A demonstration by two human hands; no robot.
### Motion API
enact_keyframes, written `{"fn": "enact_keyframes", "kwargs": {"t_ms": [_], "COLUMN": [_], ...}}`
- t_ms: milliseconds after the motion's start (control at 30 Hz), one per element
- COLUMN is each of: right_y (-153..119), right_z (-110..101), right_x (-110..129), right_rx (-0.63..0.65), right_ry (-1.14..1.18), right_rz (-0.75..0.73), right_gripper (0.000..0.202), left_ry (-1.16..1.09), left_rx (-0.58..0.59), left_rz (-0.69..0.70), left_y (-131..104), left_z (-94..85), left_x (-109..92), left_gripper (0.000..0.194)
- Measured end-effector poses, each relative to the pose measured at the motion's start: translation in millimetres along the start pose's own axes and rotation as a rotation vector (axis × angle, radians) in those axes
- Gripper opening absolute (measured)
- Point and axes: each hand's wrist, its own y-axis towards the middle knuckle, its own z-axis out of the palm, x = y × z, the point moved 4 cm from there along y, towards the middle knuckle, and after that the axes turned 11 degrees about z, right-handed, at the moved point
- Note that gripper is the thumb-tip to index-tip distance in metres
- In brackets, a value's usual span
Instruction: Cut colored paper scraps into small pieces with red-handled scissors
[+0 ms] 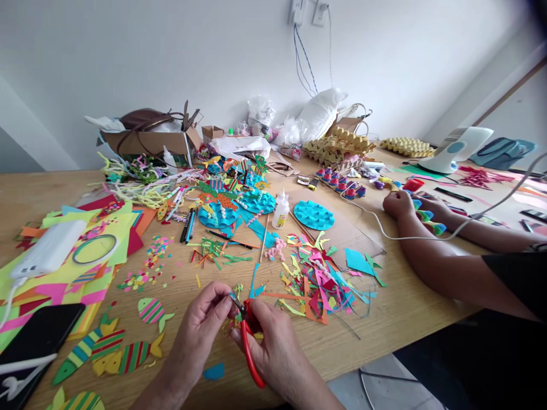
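Note:
My right hand [273, 347] is closed around the handles of red scissors [252, 356], whose dark blades point up and to the left. The blade tips meet the fingers of my left hand [205, 324], which pinch a tiny bluish scrap of paper [232, 295], mostly hidden. Below my hands lies a blue paper piece [214, 371]. Striped paper fish [135, 357] rest on the table left of my left hand, along with a pink-and-green one [151, 310]. Colourful paper offcuts [311, 279] are heaped beyond my right hand.
Beyond my hands stand a white glue bottle [281, 210] and blue egg-carton discs [314, 214]. Coloured sheets, a power strip [49, 247] and a black phone [40, 347] lie at left. At right, another person's hands [401, 208] hold a painted carton strip; a white cable [384, 230] crosses there.

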Motion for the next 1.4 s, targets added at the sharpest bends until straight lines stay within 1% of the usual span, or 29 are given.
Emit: {"fn": "enact_keyframes", "kwargs": {"t_ms": [133,333,567,667,800,1167,1300,1400], "right_y": [1.5,1.4,1.3,1.3,0.7,-4.2,-3.1,-1.6], "right_z": [-2.0,-2.6,-5.0,-5.0,-4.1,-4.6,-2.6,-2.1], "right_x": [3.0,0.8,-1.8,-3.2,-5.9,-11.5,-13.0,-12.1], "right_rx": [0.003,0.001,-0.014,-0.007,0.015,0.035,0.047,0.053], "right_ry": [0.0,-0.028,-0.044,-0.053,-0.065,-0.071,-0.04,-0.025], "right_rz": [0.005,0.031,0.023,0.022,0.023,0.019,0.027,0.036], "right_gripper": [0.024,0.031,0.038,0.039,0.039,0.039,0.04,0.04], "left_ry": [0.029,0.092,0.186,0.216,0.235,0.216,0.152,0.101], "left_rx": [0.014,0.038,0.083,0.114,0.114,0.082,0.057,0.069], "left_rz": [0.003,0.006,0.046,0.056,0.055,0.03,-0.005,-0.027], "left_y": [0.1,1.1,3.7,4.1,4.3,1.3,-1.0,-2.2], "left_z": [-0.2,0.5,0.5,-0.3,-1.5,-5.6,-6.1,-5.5], "left_x": [0.7,-2.6,-8.5,-8.7,-10.1,-7.0,-2.3,1.2], "left_gripper": [0.01,0.011,0.012,0.012,0.011,0.011,0.011,0.01]}}
